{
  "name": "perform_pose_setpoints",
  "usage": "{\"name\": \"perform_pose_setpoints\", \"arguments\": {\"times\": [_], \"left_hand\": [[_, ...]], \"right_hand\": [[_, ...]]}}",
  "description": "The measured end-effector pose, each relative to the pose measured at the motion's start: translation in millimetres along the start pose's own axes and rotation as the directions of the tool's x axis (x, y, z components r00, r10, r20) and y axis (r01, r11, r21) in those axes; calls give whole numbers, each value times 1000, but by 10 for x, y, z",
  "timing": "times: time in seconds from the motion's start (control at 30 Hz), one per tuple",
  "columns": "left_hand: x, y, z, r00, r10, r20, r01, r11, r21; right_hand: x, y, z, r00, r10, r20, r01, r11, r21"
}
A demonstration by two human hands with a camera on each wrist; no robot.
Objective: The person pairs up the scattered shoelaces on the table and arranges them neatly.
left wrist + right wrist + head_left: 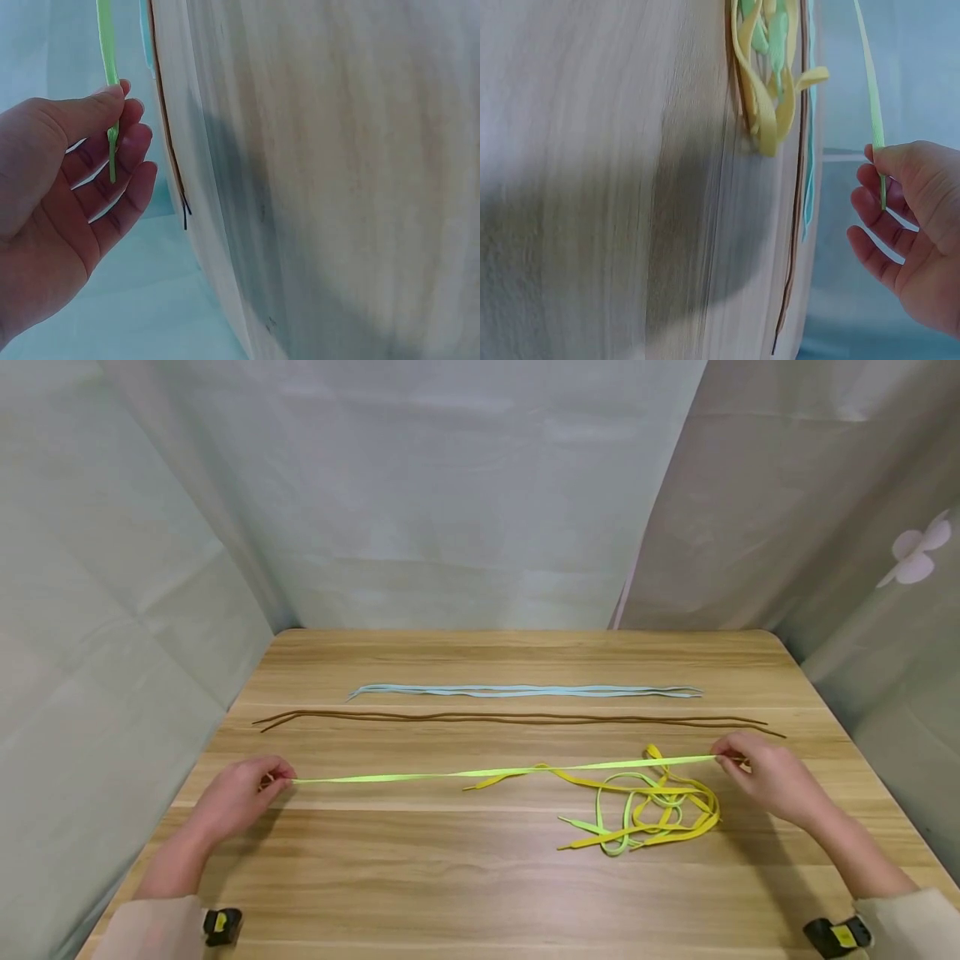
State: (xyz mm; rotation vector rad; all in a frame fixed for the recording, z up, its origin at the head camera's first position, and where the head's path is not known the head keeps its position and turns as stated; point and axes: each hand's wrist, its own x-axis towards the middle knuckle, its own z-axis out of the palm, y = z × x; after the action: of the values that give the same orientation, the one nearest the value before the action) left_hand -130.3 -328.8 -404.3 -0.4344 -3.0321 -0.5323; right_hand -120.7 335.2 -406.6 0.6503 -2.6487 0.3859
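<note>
A neon green shoelace [420, 776] is stretched nearly straight between my two hands, raised over the table. My left hand [242, 792] pinches one end between thumb and forefinger; in the left wrist view its tip [112, 161] hangs below the thumb. At the other end my right hand [767, 777] pinches the lace the same way, with a short tip [883, 195] poking out past the fingers. Under the right part of the stretched lace lies a loose tangle of yellow shoelaces [693, 835] and another neon green shoelace [627, 814].
Behind the stretched lace, a pair of brown shoelaces [487, 717] lies straight across the wooden table [420, 893]. Farther back is a bundle of light blue shoelaces [525, 691], also laid lengthwise. Pale cloth curtains [450, 502] surround the table's back and sides.
</note>
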Motion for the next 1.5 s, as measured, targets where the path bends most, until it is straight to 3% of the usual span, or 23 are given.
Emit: {"name": "perform_pose_setpoints", "arguments": {"times": [0.3,0.7,0.93,1.5], "left_hand": [[149,-35,26,999,-8,37,8,1000,0],[499,-44,113,1000,-7,13,6,998,62],[666,-18,178,998,-57,1,57,996,66],[851,-13,306,997,-77,4,77,995,69]], "right_hand": [[52,106,58,998,59,30,-59,998,-3],[218,212,165,985,139,106,-136,990,-34],[253,308,255,976,145,164,-140,989,-39],[266,430,338,960,183,212,-182,983,-26]]}}
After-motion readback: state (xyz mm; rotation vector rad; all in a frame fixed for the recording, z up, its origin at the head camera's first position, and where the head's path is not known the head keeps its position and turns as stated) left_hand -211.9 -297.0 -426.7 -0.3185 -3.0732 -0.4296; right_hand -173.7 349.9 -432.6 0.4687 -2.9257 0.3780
